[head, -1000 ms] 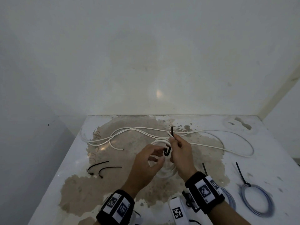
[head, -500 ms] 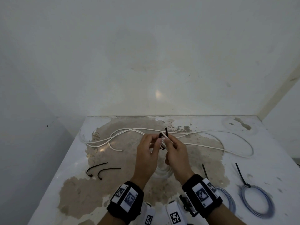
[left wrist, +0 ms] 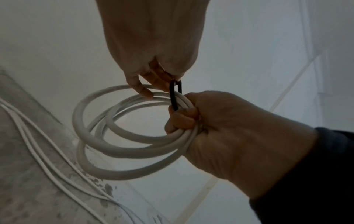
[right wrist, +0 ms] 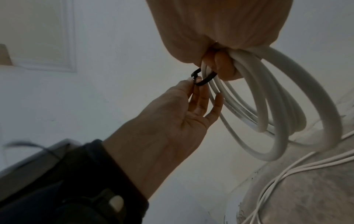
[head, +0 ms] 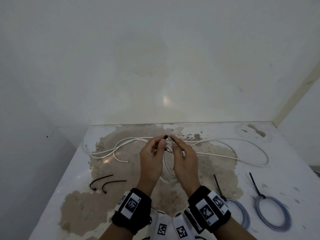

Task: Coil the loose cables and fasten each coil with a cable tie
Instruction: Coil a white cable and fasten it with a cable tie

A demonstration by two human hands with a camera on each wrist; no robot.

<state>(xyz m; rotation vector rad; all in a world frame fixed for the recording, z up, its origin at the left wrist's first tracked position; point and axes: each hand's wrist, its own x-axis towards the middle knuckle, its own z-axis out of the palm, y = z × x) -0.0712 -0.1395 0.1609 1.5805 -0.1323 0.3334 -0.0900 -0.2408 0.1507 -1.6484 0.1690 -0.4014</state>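
Observation:
A white cable coil [left wrist: 118, 151] of several loops is held up above the stained table [head: 285, 170]. My right hand [head: 174, 142] grips the bundled loops [right wrist: 268, 98], fingers curled round them. A black cable tie [left wrist: 173, 97] loops round the bundle beside those fingers. My left hand [head: 163, 141] pinches the tie's upper end [right wrist: 195, 75] between thumb and forefinger, its other fingers touching the coil. In the head view the tie [head: 167, 136] shows only as a small dark loop between the fingertips. Whether the tail sits in the head is hidden.
A long loose white cable [head: 242, 141] sprawls across the far half of the table. Two spare black ties [head: 100, 181] lie at the left. Two tied grey coils [head: 273, 213] lie at the right front. The wall stands behind; the table's left edge drops off.
Both hands have lifted the coil and carried it farther from me. The left hand came up to pinch the tie; the tie's upright tail has bent over into a loop.

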